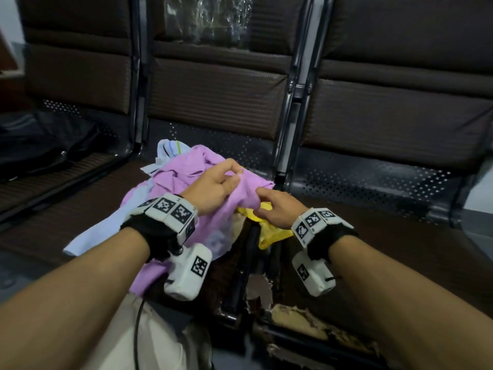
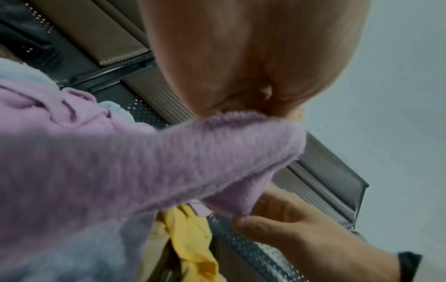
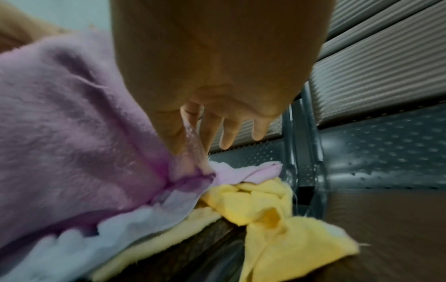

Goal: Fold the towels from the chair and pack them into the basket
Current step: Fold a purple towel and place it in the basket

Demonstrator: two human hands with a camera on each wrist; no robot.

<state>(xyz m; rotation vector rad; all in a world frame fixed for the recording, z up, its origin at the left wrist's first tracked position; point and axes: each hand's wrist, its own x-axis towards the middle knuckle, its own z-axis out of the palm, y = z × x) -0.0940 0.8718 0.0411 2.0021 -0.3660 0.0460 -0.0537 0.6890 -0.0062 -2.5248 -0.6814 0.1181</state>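
A crumpled purple towel (image 1: 202, 177) tops a pile on the middle chair seat (image 1: 186, 295). My left hand (image 1: 234, 175) pinches a raised fold of it between thumb and fingers. Just to the right, my right hand (image 1: 260, 194) pinches the same towel's edge; the right wrist view shows thumb and forefinger closed on the purple towel (image 3: 72, 133) while the other fingers (image 3: 229, 133) hang straight. A yellow towel (image 1: 268, 232) lies under my right hand, a pale blue towel (image 1: 106, 228) spreads left, and a striped white towel (image 1: 170, 150) sits behind. No basket is in view.
A black bag (image 1: 40, 148) lies on the left seat. Clear plastic (image 1: 210, 20) leans on the middle backrest. A metal frame post (image 1: 289, 124) divides the middle seat from the right seat (image 1: 386, 231). The seat's front edge (image 1: 296, 319) is torn.
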